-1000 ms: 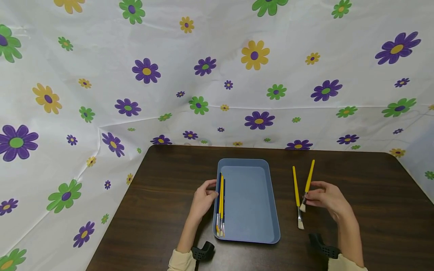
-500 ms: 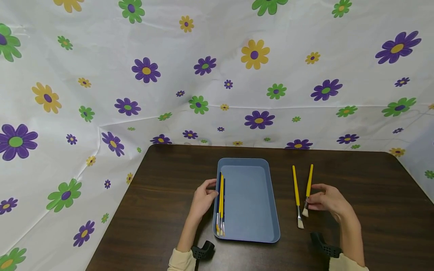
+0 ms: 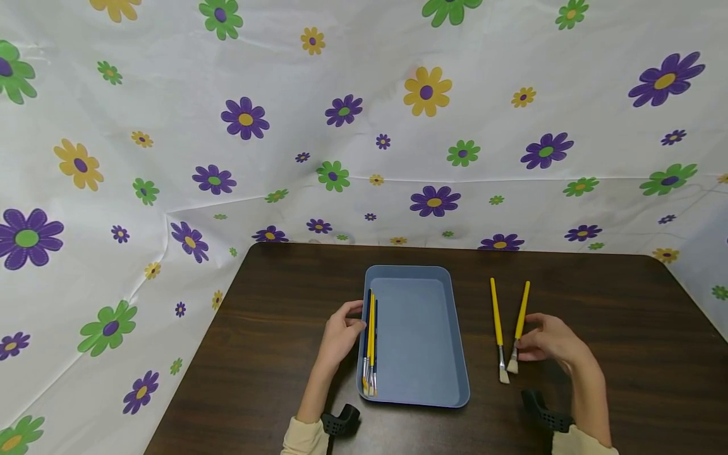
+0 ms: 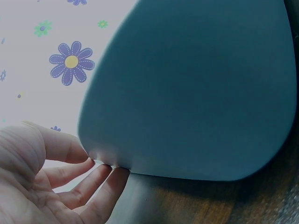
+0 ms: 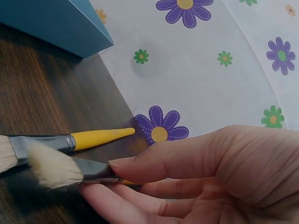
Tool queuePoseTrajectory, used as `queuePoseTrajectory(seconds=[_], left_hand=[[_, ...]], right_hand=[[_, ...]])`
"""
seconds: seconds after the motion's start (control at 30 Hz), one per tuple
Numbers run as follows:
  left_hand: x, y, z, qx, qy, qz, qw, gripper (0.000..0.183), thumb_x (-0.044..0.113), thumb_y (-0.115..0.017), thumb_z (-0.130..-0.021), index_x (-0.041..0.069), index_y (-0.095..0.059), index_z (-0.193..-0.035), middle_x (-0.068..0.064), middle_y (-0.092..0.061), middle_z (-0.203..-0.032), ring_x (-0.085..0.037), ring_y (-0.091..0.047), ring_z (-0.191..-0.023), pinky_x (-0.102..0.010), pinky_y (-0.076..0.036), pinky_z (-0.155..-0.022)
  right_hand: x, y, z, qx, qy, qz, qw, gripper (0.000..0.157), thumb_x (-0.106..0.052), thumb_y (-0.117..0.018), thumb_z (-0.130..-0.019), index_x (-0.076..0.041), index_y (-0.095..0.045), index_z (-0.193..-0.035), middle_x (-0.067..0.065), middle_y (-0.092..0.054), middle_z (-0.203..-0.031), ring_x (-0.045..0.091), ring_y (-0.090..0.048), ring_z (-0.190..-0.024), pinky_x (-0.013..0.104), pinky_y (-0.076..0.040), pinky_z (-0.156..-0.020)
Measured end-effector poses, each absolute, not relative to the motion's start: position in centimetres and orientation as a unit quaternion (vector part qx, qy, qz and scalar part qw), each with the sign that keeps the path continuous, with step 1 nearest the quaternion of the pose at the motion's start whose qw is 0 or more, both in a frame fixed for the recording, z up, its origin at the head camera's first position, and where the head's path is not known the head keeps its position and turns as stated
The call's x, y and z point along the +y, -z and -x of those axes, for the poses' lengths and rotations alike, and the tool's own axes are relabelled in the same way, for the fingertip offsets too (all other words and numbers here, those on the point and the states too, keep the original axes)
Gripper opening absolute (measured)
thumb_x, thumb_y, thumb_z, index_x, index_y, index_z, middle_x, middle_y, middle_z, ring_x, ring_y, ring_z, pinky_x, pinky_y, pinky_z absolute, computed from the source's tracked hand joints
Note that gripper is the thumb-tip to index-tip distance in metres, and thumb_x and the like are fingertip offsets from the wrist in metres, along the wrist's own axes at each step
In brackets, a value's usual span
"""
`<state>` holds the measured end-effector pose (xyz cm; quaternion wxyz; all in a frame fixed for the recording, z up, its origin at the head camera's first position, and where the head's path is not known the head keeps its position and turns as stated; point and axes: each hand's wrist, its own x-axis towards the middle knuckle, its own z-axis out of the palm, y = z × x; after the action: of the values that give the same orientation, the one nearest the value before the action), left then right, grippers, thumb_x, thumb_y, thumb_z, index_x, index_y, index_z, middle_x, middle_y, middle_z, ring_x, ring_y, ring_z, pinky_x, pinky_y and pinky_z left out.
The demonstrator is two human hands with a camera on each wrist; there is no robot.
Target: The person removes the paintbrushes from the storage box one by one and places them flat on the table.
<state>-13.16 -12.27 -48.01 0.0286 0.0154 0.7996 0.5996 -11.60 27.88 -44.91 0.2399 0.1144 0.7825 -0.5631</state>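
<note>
My right hand (image 3: 554, 344) pinches a yellow-handled paintbrush (image 3: 522, 311) at its metal ferrule, between thumb and fingers. Its pale bristles (image 5: 51, 168) point toward the wrist camera. Just left of it on the table lies a second yellow-handled paintbrush (image 3: 497, 313), roughly parallel to it. At the tray's left side, my left hand (image 3: 340, 335) touches the outer wall of the blue-grey tray (image 3: 418, 341) with thumb and fingertips; the left wrist view shows these fingertips against the edge of the tray wall (image 4: 187, 93). Several thin paintbrushes (image 3: 371, 344), yellow and dark blue, lie along the tray's left inner side.
The dark wooden table (image 3: 273, 354) carries everything. Behind it and to the left hangs a white sheet (image 3: 341, 76) printed with flowers. A black wrist mount (image 3: 341, 421) sits on the left wrist, another black mount (image 3: 546, 414) on the right.
My right hand has shifted slightly right and nearer the body with its paintbrush, whose bristle end has come away from the lying paintbrush. The left hand and tray have stayed put.
</note>
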Motion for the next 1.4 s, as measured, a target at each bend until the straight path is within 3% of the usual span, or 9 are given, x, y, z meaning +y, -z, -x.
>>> queuePoseTrajectory(seconds=[0.43,0.87,1.4], left_hand=[[-12.6,48.2,13.2,0.794,-0.607,-0.015,0.036,0.045,-0.001,-0.062,-0.091,-0.003,-0.062,-0.136,-0.024,-0.065,-0.129,-0.031,-0.07,-0.1,-0.04,-0.055,-0.083],[-12.0,46.3,12.4,0.795,-0.606,-0.017,0.032,0.042,-0.009,-0.057,-0.092,-0.013,-0.059,-0.134,-0.034,-0.062,-0.127,-0.045,-0.068,-0.101,-0.051,-0.054,-0.084],[-12.2,48.2,13.1,0.802,-0.596,-0.011,0.029,0.043,-0.008,-0.057,-0.093,-0.011,-0.059,-0.135,-0.031,-0.062,-0.128,-0.041,-0.068,-0.1,-0.05,-0.054,-0.084]], right_hand=[[27.7,45.3,11.7,0.794,0.541,-0.125,0.25,0.079,0.009,-0.061,-0.096,0.02,-0.005,-0.151,0.017,-0.065,-0.09,0.021,-0.071,-0.069,0.036,-0.061,-0.066],[27.5,45.5,11.6,0.811,0.518,-0.102,0.251,0.082,0.009,-0.061,-0.094,0.019,-0.004,-0.152,0.016,-0.065,-0.089,0.022,-0.069,-0.07,0.039,-0.061,-0.065],[27.9,45.3,11.4,0.83,0.502,-0.088,0.228,0.074,0.006,-0.058,-0.097,0.021,-0.01,-0.151,0.012,-0.07,-0.093,0.022,-0.067,-0.07,0.037,-0.061,-0.064]])
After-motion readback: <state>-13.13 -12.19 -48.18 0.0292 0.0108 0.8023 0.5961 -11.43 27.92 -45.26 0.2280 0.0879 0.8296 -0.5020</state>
